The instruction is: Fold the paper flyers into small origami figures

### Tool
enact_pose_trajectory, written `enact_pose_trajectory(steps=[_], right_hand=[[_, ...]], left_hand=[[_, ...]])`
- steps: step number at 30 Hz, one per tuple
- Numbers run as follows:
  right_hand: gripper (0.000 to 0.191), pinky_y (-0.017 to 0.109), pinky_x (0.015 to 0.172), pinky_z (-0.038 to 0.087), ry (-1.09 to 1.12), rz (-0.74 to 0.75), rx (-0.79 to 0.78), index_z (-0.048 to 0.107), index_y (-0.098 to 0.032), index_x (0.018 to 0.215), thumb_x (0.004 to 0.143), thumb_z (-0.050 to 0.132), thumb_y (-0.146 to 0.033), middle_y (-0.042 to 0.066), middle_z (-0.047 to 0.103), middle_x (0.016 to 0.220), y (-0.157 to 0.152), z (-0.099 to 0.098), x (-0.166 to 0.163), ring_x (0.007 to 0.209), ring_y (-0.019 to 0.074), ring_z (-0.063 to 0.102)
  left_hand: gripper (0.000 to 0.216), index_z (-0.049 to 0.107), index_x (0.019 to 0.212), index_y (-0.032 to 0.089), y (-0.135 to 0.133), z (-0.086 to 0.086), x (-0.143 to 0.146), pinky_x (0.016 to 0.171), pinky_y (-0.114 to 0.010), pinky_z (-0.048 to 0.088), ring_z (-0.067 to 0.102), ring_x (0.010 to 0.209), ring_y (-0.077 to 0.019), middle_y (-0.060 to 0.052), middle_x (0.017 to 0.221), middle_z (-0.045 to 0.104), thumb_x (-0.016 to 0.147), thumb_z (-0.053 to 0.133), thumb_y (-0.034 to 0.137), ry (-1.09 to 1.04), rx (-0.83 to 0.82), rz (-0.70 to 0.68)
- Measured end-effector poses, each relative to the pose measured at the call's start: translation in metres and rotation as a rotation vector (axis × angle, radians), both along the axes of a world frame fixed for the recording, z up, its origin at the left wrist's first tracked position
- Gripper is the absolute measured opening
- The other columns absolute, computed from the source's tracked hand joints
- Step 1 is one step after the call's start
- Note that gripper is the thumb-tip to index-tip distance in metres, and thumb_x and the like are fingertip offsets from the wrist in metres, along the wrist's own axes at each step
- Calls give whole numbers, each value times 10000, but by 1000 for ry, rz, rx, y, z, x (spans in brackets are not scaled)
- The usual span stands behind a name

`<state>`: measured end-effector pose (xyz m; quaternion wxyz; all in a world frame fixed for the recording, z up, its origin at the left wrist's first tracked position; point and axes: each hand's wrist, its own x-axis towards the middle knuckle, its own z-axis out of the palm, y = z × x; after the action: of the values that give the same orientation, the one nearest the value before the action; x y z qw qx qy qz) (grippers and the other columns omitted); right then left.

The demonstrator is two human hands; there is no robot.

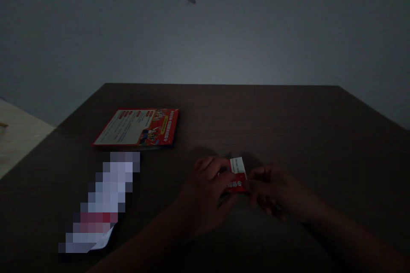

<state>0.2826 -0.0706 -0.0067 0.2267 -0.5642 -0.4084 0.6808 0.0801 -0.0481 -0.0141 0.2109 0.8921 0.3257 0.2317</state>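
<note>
In dim light, a small red and white folded paper (pixel 237 175) sits between both hands on the dark table (pixel 288 128). My left hand (pixel 205 194) pinches its left side with curled fingers. My right hand (pixel 273 192) pinches its right edge, fingers pressed together. The lower part of the paper is hidden by my fingers.
A red-bordered printed booklet (pixel 137 129) lies flat at the back left of the table. A long white paper with a blurred-out face (pixel 101 202) lies at the front left. A pale wall (pixel 205 30) rises behind the table's far edge. A lighter surface (pixel 16 132) shows at far left.
</note>
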Motion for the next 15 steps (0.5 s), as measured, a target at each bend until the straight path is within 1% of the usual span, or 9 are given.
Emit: enact_pose_trajectory(steps=[3, 5, 6, 7, 9, 12, 13, 15], right_hand=[[306, 122, 254, 279, -131, 150, -8, 590, -146, 747, 769, 606, -451, -10, 633, 565, -1, 1, 4, 311, 40, 445], [317, 127, 280, 286, -209, 216, 40, 593, -145, 725, 806, 570, -451, -15, 614, 553, -1, 1, 8, 318, 33, 431], [318, 133, 300, 299, -248, 228, 88, 600, -144, 717, 823, 554, -440, -19, 602, 548, -1, 0, 10, 328, 32, 425], [310, 142, 325, 319, -292, 226, 160, 610, -144, 714, 836, 543, -422, -21, 591, 547, 0, 0, 12, 346, 34, 428], [252, 171, 404, 388, -384, 195, 370, 640, -156, 740, 845, 544, -364, -13, 603, 584, 0, 0, 16, 423, 61, 487], [99, 241, 596, 489, -472, 179, 735, 656, -191, 823, 826, 563, -228, 16, 666, 747, 1, 1, 18, 646, 130, 610], [107, 266, 669, 504, -464, 205, 839, 652, -201, 868, 810, 566, -176, 27, 675, 831, 1, 2, 18, 735, 148, 628], [242, 306, 795, 502, -431, 289, 989, 633, -214, 973, 776, 562, -93, 51, 651, 1004, 1, 2, 16, 903, 169, 623]], left_hand=[[261, 584, 1039, 206, 2, -4, -1, 910, -401, 406, 483, 1052, -232, -67, 1126, 549, 780, 601, 191, 48, -58, -20], [236, 589, 1029, 206, 2, -4, -2, 903, -395, 409, 484, 1041, -230, -66, 1105, 556, 794, 587, 197, 77, -76, -37], [230, 590, 1029, 206, 2, -4, -2, 906, -398, 406, 482, 1043, -232, -66, 1101, 557, 799, 581, 197, 89, -80, -47], [233, 589, 1034, 207, 2, -4, -3, 910, -402, 403, 478, 1047, -234, -66, 1101, 556, 802, 578, 197, 98, -82, -55], [237, 589, 1038, 204, 2, -3, -3, 914, -410, 401, 474, 1048, -240, -70, 1098, 555, 801, 574, 194, 109, -79, -65], [232, 590, 1032, 199, 2, -1, -3, 906, -418, 409, 473, 1039, -248, -80, 1093, 553, 801, 571, 195, 114, -74, -66], [228, 592, 1028, 200, 2, -1, -3, 900, -417, 413, 475, 1036, -249, -81, 1091, 553, 801, 569, 194, 112, -72, -66], [223, 594, 1019, 201, 3, 0, -3, 894, -411, 419, 478, 1030, -248, -81, 1088, 555, 798, 573, 192, 108, -72, -73]])
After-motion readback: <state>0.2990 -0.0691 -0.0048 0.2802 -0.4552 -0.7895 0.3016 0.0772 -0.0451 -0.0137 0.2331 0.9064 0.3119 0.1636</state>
